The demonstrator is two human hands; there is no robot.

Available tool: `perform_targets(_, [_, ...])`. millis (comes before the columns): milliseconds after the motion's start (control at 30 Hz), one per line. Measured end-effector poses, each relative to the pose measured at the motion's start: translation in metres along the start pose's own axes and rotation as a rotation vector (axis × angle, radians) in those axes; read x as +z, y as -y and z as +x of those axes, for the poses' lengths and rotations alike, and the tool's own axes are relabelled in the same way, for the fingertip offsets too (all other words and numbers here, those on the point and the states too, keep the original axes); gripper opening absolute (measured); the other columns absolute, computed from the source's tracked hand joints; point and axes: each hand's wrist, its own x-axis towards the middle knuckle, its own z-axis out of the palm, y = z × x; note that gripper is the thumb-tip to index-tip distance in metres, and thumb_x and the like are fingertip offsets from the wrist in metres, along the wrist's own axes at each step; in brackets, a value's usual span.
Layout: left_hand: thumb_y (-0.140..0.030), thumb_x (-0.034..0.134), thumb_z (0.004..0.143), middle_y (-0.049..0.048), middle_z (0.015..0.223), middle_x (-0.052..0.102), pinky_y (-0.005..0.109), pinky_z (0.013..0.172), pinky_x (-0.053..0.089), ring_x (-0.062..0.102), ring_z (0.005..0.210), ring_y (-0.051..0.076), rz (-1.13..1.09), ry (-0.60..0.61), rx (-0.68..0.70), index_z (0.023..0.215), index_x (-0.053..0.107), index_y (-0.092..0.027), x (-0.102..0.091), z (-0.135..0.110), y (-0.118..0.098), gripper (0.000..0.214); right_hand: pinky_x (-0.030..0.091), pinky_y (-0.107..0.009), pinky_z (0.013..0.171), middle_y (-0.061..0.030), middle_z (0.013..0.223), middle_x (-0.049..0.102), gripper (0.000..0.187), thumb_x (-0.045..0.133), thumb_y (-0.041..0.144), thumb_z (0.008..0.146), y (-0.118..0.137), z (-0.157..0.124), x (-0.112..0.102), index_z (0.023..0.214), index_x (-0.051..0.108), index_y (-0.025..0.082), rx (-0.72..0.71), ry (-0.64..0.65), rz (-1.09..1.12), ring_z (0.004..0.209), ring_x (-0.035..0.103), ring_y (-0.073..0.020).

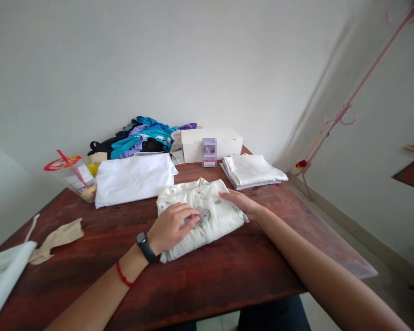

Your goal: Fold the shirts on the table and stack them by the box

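A folded cream-coloured garment [210,232] with grey animal prints lies on the table in front of me. My left hand [174,224] rests on top of it, fingers loosely bent and thumb a little apart, gripping nothing that I can see. At the garment's right edge is my right hand [243,202], its thumb on the upper face and its other fingers mostly hidden by the side of the cloth. Behind and to the left lies a folded white garment [133,179]. A stack of folded pale cloth [255,169] sits behind on the right.
A white box [193,147] and a heap of blue, purple and black clothes [141,138] stand against the wall. On the left are a plastic cup with a straw [71,177], a torn brown paper [60,236] and a white object [8,276]. A pink rack [359,89] stands right of the table [248,271].
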Motion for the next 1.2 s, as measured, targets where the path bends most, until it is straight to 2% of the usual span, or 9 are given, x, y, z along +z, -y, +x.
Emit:
perform_targets(167, [-0.028, 0.052, 0.102, 0.005, 0.099, 0.072, 0.035, 0.09, 0.048, 0.063, 0.096, 0.021, 0.003, -0.047, -0.022, 0.103, 0.072, -0.02, 0.004, -0.001, 0.011, 0.021, 0.058, -0.044, 0.094, -0.0106, 0.114, 0.075, 0.033, 0.069, 0.038, 0.09, 0.0, 0.002, 0.001, 0.118, 0.065, 0.021, -0.003, -0.028, -0.008, 0.097, 0.074, -0.028])
perform_targets(367, [-0.029, 0.049, 0.103, 0.0058, 0.103, 0.071, 0.038, 0.097, 0.047, 0.062, 0.103, 0.022, 0.091, -0.132, -0.054, 0.099, 0.072, -0.02, 0.002, 0.0, 0.021, 0.025, 0.059, -0.041, 0.086, -0.0085, 0.107, 0.077, 0.037, 0.074, 0.038, 0.085, -0.001, 0.002, 0.002, 0.116, 0.065, 0.02, -0.005, -0.04, 0.018, 0.091, 0.075, -0.0268])
perform_targets(500, [-0.037, 0.049, 0.1, 0.0124, 0.125, 0.065, 0.044, 0.107, 0.043, 0.059, 0.12, 0.028, 0.231, -0.199, -0.17, 0.12, 0.066, -0.016, 0.001, -0.003, 0.036, 0.033, 0.059, -0.04, 0.086, -0.0078, 0.106, 0.077, 0.038, 0.074, 0.038, 0.085, -0.001, 0.002, 0.001, 0.118, 0.066, 0.021, -0.013, -0.029, 0.009, 0.091, 0.075, -0.0263])
perform_targets(600, [-0.043, 0.047, 0.099, 0.0167, 0.133, 0.063, 0.047, 0.106, 0.045, 0.059, 0.123, 0.033, 0.282, -0.139, -0.302, 0.137, 0.055, -0.012, 0.001, -0.007, 0.047, 0.049, 0.059, -0.039, 0.086, -0.0079, 0.106, 0.077, 0.037, 0.073, 0.038, 0.087, -0.001, 0.001, 0.001, 0.119, 0.066, 0.02, -0.018, -0.03, 0.008, 0.091, 0.075, -0.026])
perform_targets(700, [-0.047, 0.046, 0.098, 0.0176, 0.129, 0.066, 0.048, 0.101, 0.049, 0.063, 0.118, 0.035, 0.279, -0.065, -0.396, 0.14, 0.053, -0.012, 0.001, -0.009, 0.053, 0.055, 0.06, -0.04, 0.086, -0.009, 0.104, 0.078, 0.038, 0.07, 0.039, 0.089, -0.001, 0.001, 0.001, 0.121, 0.065, 0.018, 0.011, -0.04, 0.024, 0.09, 0.076, -0.0264])
perform_targets(867, [-0.046, 0.048, 0.097, 0.0154, 0.128, 0.067, 0.046, 0.101, 0.048, 0.062, 0.119, 0.034, 0.265, -0.06, -0.369, 0.132, 0.061, -0.013, 0.0, -0.007, 0.054, 0.05, 0.061, -0.044, 0.087, -0.012, 0.101, 0.078, 0.04, 0.063, 0.043, 0.094, -0.001, 0.003, 0.0, 0.124, 0.064, 0.015, 0.078, -0.089, 0.052, 0.092, 0.076, -0.0288])
perform_targets(1033, [-0.044, 0.048, 0.097, 0.0138, 0.123, 0.068, 0.046, 0.1, 0.048, 0.063, 0.115, 0.033, 0.293, -0.037, -0.354, 0.131, 0.063, -0.014, 0.002, -0.008, 0.056, 0.047, 0.06, -0.042, 0.09, -0.0126, 0.101, 0.078, 0.036, 0.059, 0.041, 0.097, 0.0, 0.002, 0.002, 0.119, 0.066, 0.014, 0.104, -0.104, 0.06, 0.095, 0.076, -0.0276])
perform_targets(1100, [-0.044, 0.048, 0.097, 0.0137, 0.124, 0.068, 0.045, 0.1, 0.048, 0.062, 0.115, 0.032, 0.291, -0.037, -0.348, 0.131, 0.063, -0.014, 0.003, -0.008, 0.056, 0.047, 0.058, -0.041, 0.092, -0.0129, 0.101, 0.078, 0.041, 0.057, 0.048, 0.097, 0.001, 0.0, 0.003, 0.116, 0.067, 0.014, 0.122, -0.084, 0.075, 0.097, 0.075, -0.0274])
perform_targets(1200, [-0.044, 0.048, 0.097, 0.0133, 0.123, 0.068, 0.044, 0.1, 0.047, 0.062, 0.115, 0.032, 0.288, -0.034, -0.332, 0.129, 0.064, -0.015, 0.002, -0.009, 0.057, 0.046, 0.057, -0.042, 0.092, -0.0127, 0.1, 0.078, 0.059, 0.046, 0.068, 0.096, 0.005, -0.002, 0.004, 0.113, 0.069, 0.016, 0.092, -0.052, 0.086, 0.101, 0.074, -0.0283])
